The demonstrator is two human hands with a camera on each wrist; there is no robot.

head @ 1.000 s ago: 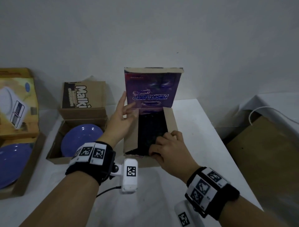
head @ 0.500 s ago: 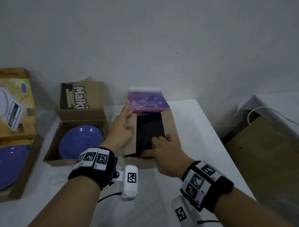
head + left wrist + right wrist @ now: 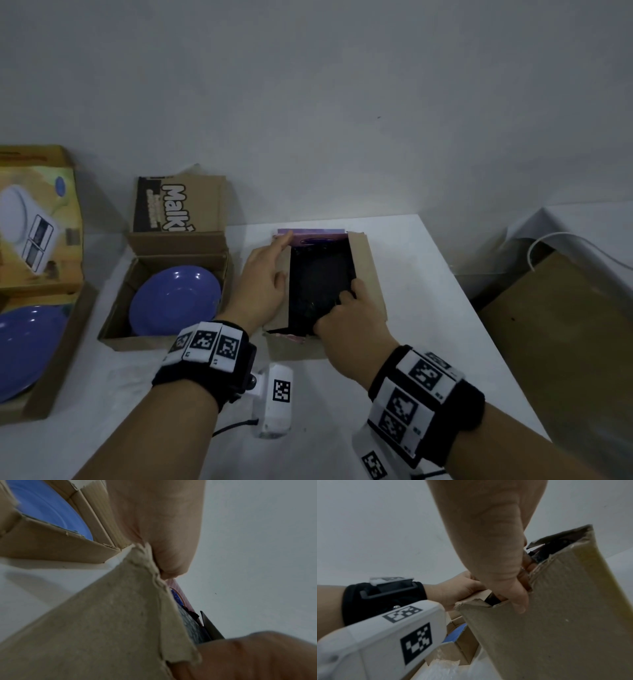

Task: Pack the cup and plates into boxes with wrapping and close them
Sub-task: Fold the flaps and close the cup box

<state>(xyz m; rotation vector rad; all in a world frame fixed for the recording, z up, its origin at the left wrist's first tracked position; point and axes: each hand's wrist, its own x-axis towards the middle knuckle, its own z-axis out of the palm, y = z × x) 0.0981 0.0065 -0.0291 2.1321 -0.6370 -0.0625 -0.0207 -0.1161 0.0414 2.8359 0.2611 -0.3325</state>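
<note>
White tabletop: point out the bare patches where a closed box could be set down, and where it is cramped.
Bare room lies on the white tabletop right of the brown cardboard box with the purple lid, out to the table's right edge, and behind it toward the wall. It is crowded on the left: the Malki carton holding a blue plate sits close beside it, with the left hand between.

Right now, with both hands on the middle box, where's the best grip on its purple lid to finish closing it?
Grip the purple lid by its free front edge, from above. It hinges at the far wall and already lies low over the box, so that edge likely swings down easiest. Left hand already touches it.
</note>
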